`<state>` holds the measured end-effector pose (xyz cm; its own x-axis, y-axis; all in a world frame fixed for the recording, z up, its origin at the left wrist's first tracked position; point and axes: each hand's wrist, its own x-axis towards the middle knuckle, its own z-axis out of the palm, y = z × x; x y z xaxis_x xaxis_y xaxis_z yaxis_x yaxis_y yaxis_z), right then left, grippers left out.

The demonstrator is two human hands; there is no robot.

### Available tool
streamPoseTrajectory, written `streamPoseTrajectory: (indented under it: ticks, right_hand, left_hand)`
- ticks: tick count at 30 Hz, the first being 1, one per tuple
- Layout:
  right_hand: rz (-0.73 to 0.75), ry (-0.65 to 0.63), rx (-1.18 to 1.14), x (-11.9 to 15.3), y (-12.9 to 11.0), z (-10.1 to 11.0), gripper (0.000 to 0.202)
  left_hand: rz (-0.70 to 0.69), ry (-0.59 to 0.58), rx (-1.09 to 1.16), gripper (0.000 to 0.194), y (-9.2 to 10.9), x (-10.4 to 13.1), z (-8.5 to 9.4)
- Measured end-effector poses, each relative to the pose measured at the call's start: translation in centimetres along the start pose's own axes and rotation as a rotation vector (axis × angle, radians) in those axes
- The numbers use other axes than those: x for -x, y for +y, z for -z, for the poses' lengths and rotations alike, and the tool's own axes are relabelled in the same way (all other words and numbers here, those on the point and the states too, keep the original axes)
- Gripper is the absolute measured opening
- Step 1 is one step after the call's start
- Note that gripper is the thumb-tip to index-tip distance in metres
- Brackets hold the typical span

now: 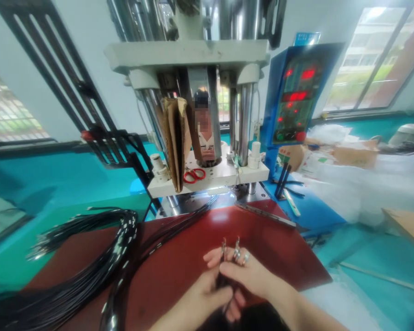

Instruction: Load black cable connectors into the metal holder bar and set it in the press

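Between both hands' fingers point(227, 257): cable ends point(235, 250).

I pinch a small bunch of thin black cables with silver metal connector ends point(235, 250) between both my hands; the cables run down through my fingers, the shiny tips sticking upright just above them, fanned slightly apart, over the dark red work mat.

Nothing here can actually be read. The blue slanted control panel point(294, 94) beside the press glows with red digit displays, too blurred to make out, and the small blue sign point(307, 38) above it is equally illegible.
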<state>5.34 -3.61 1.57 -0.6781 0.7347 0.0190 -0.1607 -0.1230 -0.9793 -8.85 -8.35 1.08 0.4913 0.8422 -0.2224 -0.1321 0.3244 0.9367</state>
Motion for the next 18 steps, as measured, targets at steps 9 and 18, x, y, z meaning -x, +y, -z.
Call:
streamPoseTrajectory:
  ticks: [9, 18]
  right_hand:
    - [0.256, 0.028, 0.231, -1.1, -4.6, 5.4, 0.039]
    - [-0.058, -0.154, 0.461, -1.5, -4.2, 4.6, 0.042]
  left_hand:
    - [0.06, 0.083, -0.009, 0.038, 0.1, -4.3, -1.6]
    - [-0.002, 0.136, 0.048, 0.041, 0.5, -6.1, -1.3]
